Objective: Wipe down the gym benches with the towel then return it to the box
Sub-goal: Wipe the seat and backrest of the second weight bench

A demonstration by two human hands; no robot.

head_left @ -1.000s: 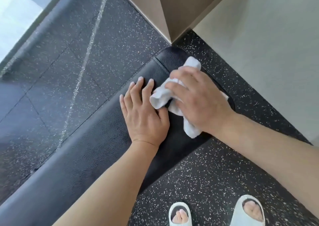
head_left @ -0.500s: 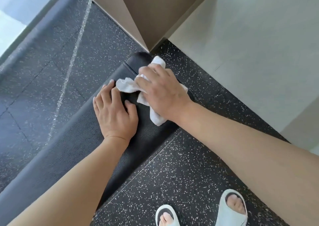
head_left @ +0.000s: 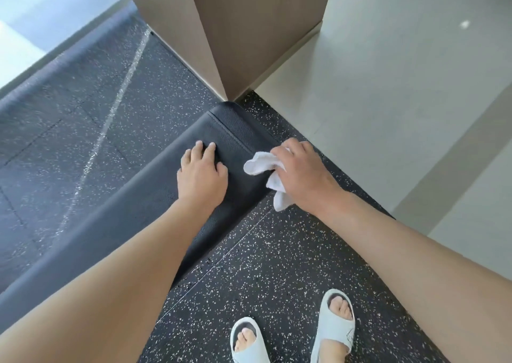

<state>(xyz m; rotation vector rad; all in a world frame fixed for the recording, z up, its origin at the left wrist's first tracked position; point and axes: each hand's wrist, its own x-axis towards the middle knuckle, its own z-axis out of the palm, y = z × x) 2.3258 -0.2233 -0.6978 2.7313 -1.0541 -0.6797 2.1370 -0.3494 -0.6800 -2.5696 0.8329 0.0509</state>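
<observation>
Nearby, a tan wood-grain pillar (head_left: 241, 30) rose from the floor just beyond the rounded far end of the black padded bench (head_left: 227, 132), its corner almost meeting the pad. Dark speckled rubber flooring (head_left: 263, 265) ran under and around the bench, crossed on the far side by a pale diagonal line (head_left: 110, 113), and gave way on the right to light grey tiles (head_left: 401, 99). Two feet in pale open-toed slippers (head_left: 335, 326) stood on the rubber near the bench's near edge. No box or other container showed in the view. The left hand (head_left: 201, 175) lay flat on the bench top, fingers straight and close together, pressing the pad. The right hand (head_left: 302, 171) gripped the white towel (head_left: 261, 164), bunched in its curled fingers, at the bench's right edge; one end of the cloth hung over the side above the floor.
</observation>
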